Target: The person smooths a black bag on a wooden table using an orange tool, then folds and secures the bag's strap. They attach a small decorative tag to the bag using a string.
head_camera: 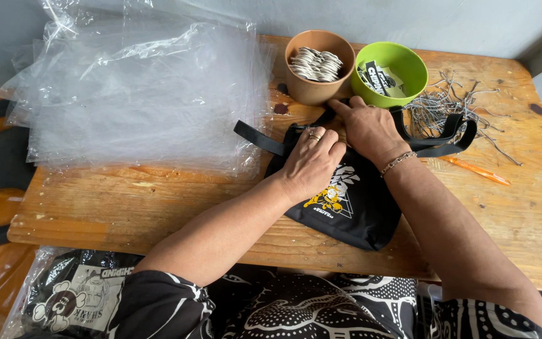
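My left hand (312, 164) and right hand (368, 127) lie over the top of the black bag (352, 207), so its opening stays covered and I cannot tell what my fingertips grip there. My forearms hide part of the bag's yellow and white print. Left of the bag, the stack of clear plastic sleeves (139, 94) runs past the top edge. Behind the bag, the pieces in the brown cup (318, 66) and the green bowl (390, 72) are too small to tell. Below the bag, the packed item (73, 298) is cut off.
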